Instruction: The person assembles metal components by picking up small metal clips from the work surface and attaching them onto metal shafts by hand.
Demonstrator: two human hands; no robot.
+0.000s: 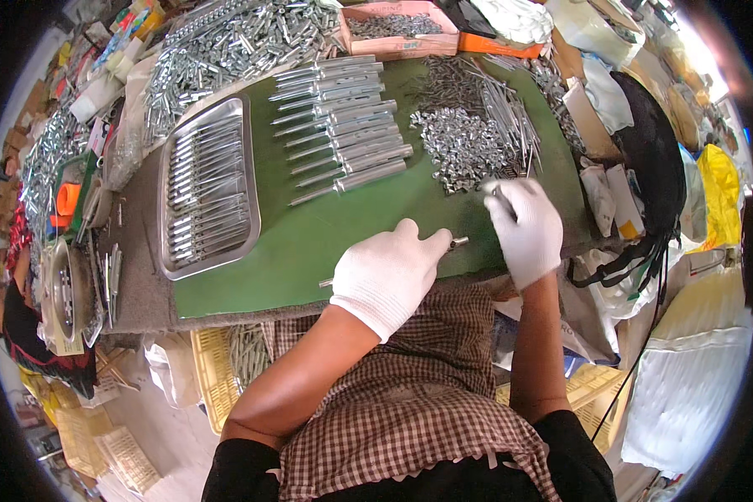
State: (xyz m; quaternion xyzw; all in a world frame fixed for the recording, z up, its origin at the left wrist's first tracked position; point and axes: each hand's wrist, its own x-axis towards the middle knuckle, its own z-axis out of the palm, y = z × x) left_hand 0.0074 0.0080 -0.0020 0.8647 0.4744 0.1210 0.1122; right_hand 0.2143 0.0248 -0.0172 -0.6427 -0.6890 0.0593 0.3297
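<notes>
Big green mat [289, 251] spreads out past the left hand [393, 272] and the right hand [529, 230]. There's a tray [250, 159] off to the left hand's left, lined with slim pins [205, 182], plus a row of tubes [364, 125] beyond that hand. Pile of metal bits [456, 146] sits just past the right hand, which is curled, can't tell if it's pinching anything tbh. Left hand's wrapped around a rod [458, 243], ends poking out both sides.
</notes>
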